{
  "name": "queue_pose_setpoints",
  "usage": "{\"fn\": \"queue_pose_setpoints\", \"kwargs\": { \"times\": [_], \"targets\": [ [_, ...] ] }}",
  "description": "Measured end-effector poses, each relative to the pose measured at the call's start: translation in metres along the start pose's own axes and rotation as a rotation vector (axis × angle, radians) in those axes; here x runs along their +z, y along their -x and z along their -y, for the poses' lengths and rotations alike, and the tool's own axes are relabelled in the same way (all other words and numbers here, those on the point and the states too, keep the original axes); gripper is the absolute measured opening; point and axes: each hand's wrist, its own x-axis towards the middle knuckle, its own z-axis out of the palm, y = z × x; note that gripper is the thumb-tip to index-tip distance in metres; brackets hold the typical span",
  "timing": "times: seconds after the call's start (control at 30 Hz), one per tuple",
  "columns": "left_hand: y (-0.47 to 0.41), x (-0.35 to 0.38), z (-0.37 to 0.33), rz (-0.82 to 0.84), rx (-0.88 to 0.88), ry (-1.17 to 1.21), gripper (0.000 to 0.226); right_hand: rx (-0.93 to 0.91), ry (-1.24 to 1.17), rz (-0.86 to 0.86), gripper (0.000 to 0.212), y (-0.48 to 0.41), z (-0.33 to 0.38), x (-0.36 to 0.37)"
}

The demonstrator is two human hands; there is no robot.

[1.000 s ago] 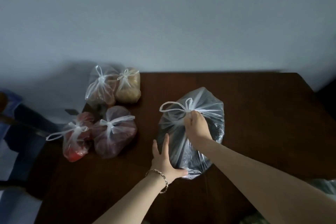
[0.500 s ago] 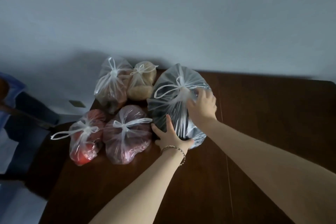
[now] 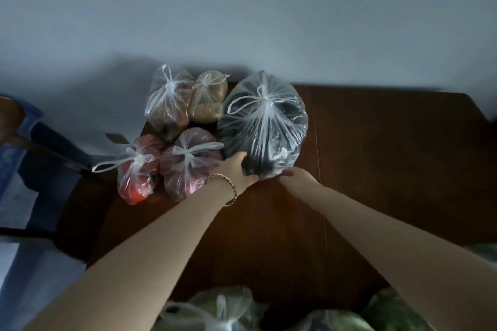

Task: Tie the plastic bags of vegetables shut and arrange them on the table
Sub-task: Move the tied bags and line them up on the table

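A large knotted clear bag of dark vegetables [image 3: 265,126] stands at the back of the dark wooden table [image 3: 376,156]. My left hand [image 3: 236,169] cups its lower left side, thumb under the bottom edge. My right hand [image 3: 297,177] touches its near bottom edge with curved fingers. Left of it sit tied bags: a red tomato bag [image 3: 137,172], a purple onion bag [image 3: 189,162], a brownish bag [image 3: 168,102] and a potato bag [image 3: 208,97].
Several bags of green vegetables [image 3: 223,309] lie at the table's near edge, one [image 3: 390,312] at the lower right. A blue chair [image 3: 32,158] stands left of the table. A pale wall rises right behind the bags.
The big bag has been pushed back and left until it stands beside the potato bag. My right hand dropped from the bag's top to its near bottom edge.
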Motion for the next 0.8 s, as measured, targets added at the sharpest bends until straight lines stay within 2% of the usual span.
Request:
{"fn": "queue_pose_setpoints", "kwargs": {
  "times": [0.07,0.13,0.27,0.4,0.5,0.6,0.7,0.8],
  "targets": [
    [0.031,-0.001,-0.002,0.107,-0.004,-0.091,0.053,-0.076,0.153,0.118,0.03,0.028,-0.001,-0.006],
    [0.076,0.006,0.0,0.251,-0.015,-0.198,0.052,-0.162,0.33,0.27,0.032,0.068,-0.006,-0.008],
    [0.158,0.027,0.008,0.489,-0.115,-0.424,0.078,-0.257,0.498,0.422,0.048,0.146,-0.026,-0.004],
    [0.203,0.041,0.016,0.507,-0.193,-0.566,0.098,-0.376,0.655,0.55,0.075,0.205,-0.038,0.001],
    [0.214,0.044,0.021,0.362,-0.235,-0.501,0.082,-0.527,0.961,0.575,0.086,0.233,-0.05,0.02],
    [0.219,0.045,0.023,0.307,-0.303,-0.538,0.069,-0.745,1.217,0.393,0.064,0.239,-0.064,0.046],
    [0.224,0.048,0.023,0.312,-0.32,-0.616,0.054,-0.838,1.185,0.28,0.036,0.24,-0.071,0.052],
    [0.222,0.046,0.028,0.293,-0.32,-0.663,0.045,-0.778,1.062,0.263,0.03,0.242,-0.075,0.045]
  ]
}}
